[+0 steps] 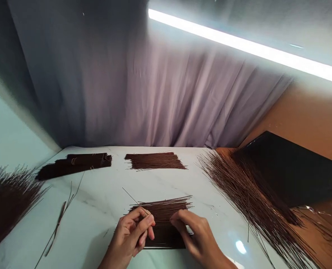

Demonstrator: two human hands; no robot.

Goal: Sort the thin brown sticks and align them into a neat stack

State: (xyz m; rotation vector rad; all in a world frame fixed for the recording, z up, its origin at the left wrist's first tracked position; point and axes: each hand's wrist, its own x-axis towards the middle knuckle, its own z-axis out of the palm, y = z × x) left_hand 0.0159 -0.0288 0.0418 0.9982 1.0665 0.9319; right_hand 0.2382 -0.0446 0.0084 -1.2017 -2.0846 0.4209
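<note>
My left hand (131, 233) is closed, with a thin brown stick (130, 196) pinched between thumb and forefinger. The stick's free end points up and to the left. Beneath both hands lies a flat pile of thin dark brown sticks (164, 228), laid side by side across the table. Over the right part of this pile, my right hand (196, 233) has its thumb and forefinger pressed together. Whatever those fingertips may hold is too small to make out. I cannot tell whether they touch the pile.
Another flat stick pile (156, 160) lies farther back, with dark tied bundles (83, 162) to its left. Long loose sticks (247, 190) spread along the right, beside a black panel (292, 168). A large bundle (6, 201) and tied strands (60, 220) are at left on the white table (98, 213).
</note>
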